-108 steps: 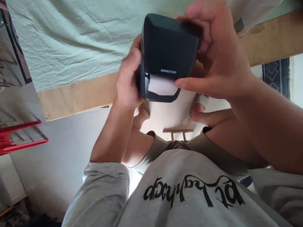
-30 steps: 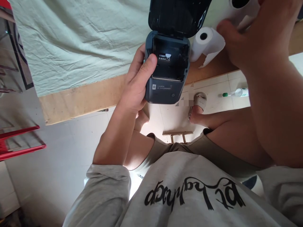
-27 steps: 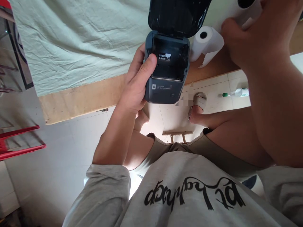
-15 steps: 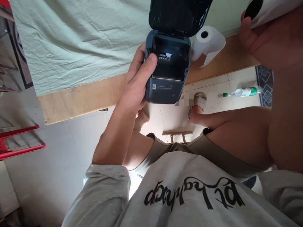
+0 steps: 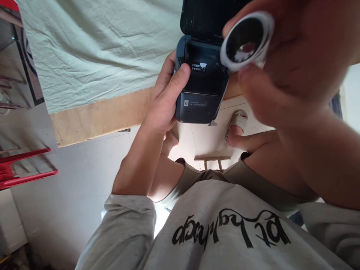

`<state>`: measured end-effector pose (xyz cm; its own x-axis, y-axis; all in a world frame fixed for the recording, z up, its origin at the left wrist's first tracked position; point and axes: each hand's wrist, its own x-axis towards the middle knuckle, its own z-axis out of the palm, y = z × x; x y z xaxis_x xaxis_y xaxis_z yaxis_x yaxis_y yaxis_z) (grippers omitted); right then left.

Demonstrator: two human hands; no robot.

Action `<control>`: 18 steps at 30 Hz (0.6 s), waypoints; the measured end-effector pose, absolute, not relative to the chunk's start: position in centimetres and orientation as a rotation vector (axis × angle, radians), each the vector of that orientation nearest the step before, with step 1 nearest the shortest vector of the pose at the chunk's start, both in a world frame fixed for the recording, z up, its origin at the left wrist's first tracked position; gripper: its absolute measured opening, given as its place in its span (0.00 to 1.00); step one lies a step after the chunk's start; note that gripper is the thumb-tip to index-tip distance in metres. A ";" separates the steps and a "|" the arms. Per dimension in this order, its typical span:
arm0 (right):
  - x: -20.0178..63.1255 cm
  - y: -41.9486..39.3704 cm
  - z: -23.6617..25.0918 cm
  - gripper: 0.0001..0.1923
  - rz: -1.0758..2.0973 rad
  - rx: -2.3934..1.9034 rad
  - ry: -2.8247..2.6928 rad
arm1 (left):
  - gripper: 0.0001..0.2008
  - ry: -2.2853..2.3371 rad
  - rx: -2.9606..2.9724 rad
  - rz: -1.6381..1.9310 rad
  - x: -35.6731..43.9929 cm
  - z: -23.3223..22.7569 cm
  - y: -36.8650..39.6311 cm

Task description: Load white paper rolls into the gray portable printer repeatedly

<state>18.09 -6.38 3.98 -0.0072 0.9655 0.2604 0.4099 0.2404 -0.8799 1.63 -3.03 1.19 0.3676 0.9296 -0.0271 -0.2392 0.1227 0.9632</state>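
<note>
My left hand (image 5: 164, 99) grips a small dark label printer (image 5: 201, 90) from its left side, thumb resting on the rim of the paper bay. The printer's lid (image 5: 202, 17) is flipped up and the bay inside looks empty. My right hand (image 5: 287, 63) holds a white paper roll (image 5: 246, 40) close to the camera, its hollow core facing me. The roll hangs just above and to the right of the open bay and overlaps it in the view.
A wooden table edge (image 5: 98, 116) runs under a pale green cloth (image 5: 98, 48). A red metal frame (image 5: 25, 168) stands at the left. My legs, sandalled feet (image 5: 237, 122) and a small wooden stool (image 5: 210, 160) are below on the tiled floor.
The closed printer with paper in its slot now stands open and empty. My right hand picked a paper roll off the table and brought it left, over the printer.
</note>
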 end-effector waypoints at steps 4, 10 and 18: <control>17.1 -6.5 3.8 0.21 0.144 -1.241 -2.105 | 0.10 0.755 1.132 1.002 1.7 1.3 -3.2; 16.8 -5.6 3.0 0.19 -0.049 -1.538 -2.095 | 0.08 0.742 1.100 0.997 1.6 1.4 -3.3; 16.4 -5.7 3.1 0.15 0.040 -1.642 -2.071 | 0.10 0.696 1.064 0.998 1.3 0.9 -2.7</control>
